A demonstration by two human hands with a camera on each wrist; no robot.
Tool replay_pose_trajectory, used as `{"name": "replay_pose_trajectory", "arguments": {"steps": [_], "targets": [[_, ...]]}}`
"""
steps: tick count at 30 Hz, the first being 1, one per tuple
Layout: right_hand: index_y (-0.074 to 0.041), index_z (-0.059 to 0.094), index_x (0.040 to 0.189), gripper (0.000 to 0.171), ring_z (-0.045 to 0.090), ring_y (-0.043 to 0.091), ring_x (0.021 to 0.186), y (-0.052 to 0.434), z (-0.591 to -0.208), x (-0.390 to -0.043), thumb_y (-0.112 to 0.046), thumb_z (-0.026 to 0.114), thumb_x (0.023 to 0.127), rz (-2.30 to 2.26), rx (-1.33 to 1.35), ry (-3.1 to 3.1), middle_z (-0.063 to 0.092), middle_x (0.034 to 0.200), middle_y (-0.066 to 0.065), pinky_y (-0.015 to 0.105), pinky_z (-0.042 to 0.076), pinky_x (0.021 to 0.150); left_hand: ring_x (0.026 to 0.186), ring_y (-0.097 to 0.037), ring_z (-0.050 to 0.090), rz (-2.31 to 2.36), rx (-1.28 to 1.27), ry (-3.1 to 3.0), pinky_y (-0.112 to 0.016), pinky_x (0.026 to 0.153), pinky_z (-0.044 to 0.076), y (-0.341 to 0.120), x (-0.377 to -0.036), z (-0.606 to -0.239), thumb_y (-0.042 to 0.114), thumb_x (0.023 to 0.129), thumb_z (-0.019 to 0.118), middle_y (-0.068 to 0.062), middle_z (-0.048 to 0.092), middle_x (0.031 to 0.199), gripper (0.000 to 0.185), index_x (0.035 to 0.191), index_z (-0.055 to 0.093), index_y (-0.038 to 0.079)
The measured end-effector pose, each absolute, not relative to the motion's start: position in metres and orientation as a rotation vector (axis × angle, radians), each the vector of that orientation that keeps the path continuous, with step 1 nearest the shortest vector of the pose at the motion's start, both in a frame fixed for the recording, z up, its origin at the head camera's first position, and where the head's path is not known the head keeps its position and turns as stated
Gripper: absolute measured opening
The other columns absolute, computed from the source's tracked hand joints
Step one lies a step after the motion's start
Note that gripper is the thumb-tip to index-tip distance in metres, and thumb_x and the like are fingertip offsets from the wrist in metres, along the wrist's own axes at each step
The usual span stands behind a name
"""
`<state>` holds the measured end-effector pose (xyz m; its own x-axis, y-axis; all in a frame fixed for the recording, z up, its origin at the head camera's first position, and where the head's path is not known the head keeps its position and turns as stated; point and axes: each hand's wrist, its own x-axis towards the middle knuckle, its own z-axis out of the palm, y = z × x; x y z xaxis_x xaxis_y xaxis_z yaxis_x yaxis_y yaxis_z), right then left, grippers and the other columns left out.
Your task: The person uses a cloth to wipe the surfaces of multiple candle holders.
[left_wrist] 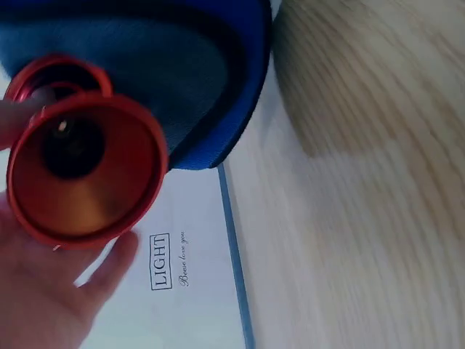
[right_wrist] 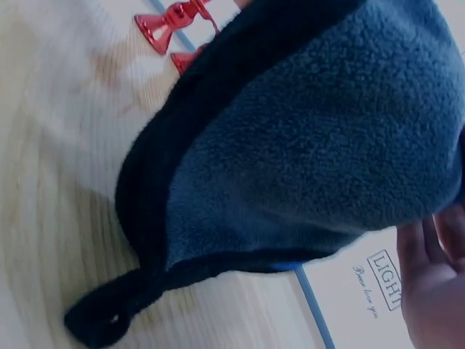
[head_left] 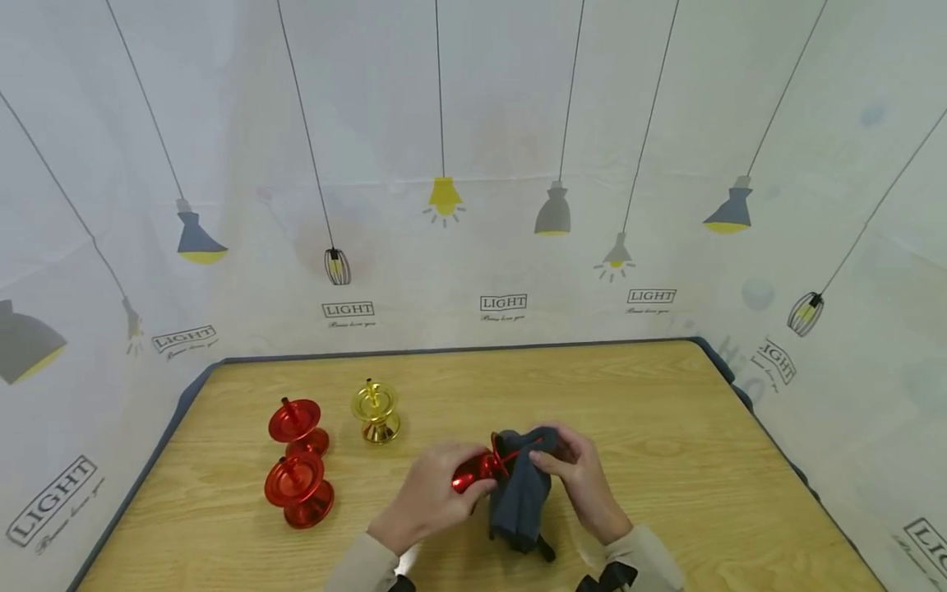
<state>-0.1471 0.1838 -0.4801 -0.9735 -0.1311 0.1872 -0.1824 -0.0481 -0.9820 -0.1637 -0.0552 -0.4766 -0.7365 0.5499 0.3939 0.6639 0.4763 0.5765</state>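
Note:
My left hand (head_left: 432,493) grips a shiny red candle holder (head_left: 473,471) by its flared base, tilting it on its side above the table. In the left wrist view the hollow underside of this holder (left_wrist: 123,193) faces the camera. A dark grey-blue cloth (head_left: 520,497) with a dark edging hangs against the holder's dish. Fingers and thumb of my right hand (head_left: 580,477) pinch this cloth at the dish side, covering part of the holder. The cloth (right_wrist: 305,145) fills most of the right wrist view, its hanging loop (right_wrist: 109,313) at the lower left.
Two red candle holders (head_left: 293,481) (head_left: 294,421) stand upright on the left of the wooden table (head_left: 666,427). A gold candle holder (head_left: 375,407) stands to their right, farther back. Behind the table hangs a white sheet (head_left: 503,247) printed with lamps.

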Motion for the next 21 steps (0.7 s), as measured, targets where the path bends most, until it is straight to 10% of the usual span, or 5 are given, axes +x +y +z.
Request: {"name": "replay_pose_trajectory", "arguments": {"steps": [14, 21], "targets": [[0.006, 0.056, 0.129, 0.037, 0.07, 0.01, 0.096, 0.198, -0.474, -0.146, -0.004, 0.068, 0.095, 2.109, 0.301, -2.114, 0.074, 0.106, -0.006, 0.025, 0.058, 0.082, 0.097, -0.015, 0.069, -1.862, -0.712, -2.528, -0.025, 0.084, 0.057, -0.059, -0.163, -0.476, 0.028, 0.096, 0.072, -0.005, 0.074, 0.103, 0.025, 0.115, 0.072, 0.013], [-0.001, 0.064, 0.123, 0.041, 0.069, 0.01, 0.103, 0.185, -0.464, -0.144, 0.008, 0.076, 0.085, 1.609, 0.694, -2.073, 0.07, 0.115, 0.011, 0.022, 0.056, 0.089, 0.085, -0.011, 0.071, -1.836, -0.567, -2.464, -0.023, 0.075, 0.058, -0.052, -0.162, -0.471, 0.03, 0.089, 0.08, -0.001, 0.076, 0.091, 0.022, 0.106, 0.076, 0.017]]}}
